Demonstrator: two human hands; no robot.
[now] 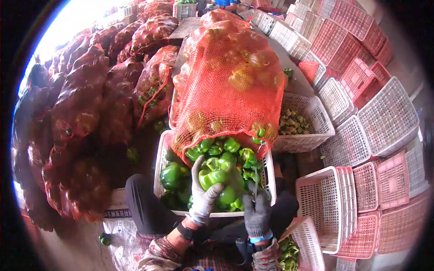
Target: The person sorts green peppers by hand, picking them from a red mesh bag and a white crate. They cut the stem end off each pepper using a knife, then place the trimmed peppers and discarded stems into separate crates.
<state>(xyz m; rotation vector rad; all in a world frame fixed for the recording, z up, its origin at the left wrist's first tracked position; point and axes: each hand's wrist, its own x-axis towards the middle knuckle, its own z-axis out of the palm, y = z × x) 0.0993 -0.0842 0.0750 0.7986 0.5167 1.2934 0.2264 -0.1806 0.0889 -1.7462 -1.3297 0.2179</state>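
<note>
My left hand [205, 198], in a pale grey glove, is closed around a glossy green bell pepper [213, 179]. Beside it my right hand [257, 211], in a dark grey glove, is closed with a thin grey blade-like tool [256, 175] pointing up from its fingers; its handle is hidden. Both hands are over a white plastic crate [158, 178] full of green bell peppers. A red mesh sack [226, 90] lies with its open mouth over the crate's far side, and peppers show at the mouth.
Full mesh sacks [81, 104] crowd the left. To the right is a crate of small greenish trimmings [294, 123], with stacked white crates [323, 207] and pink crates [330, 38] beyond. A loose pepper [105, 239] lies at lower left. Another person [224, 3] is at the far end.
</note>
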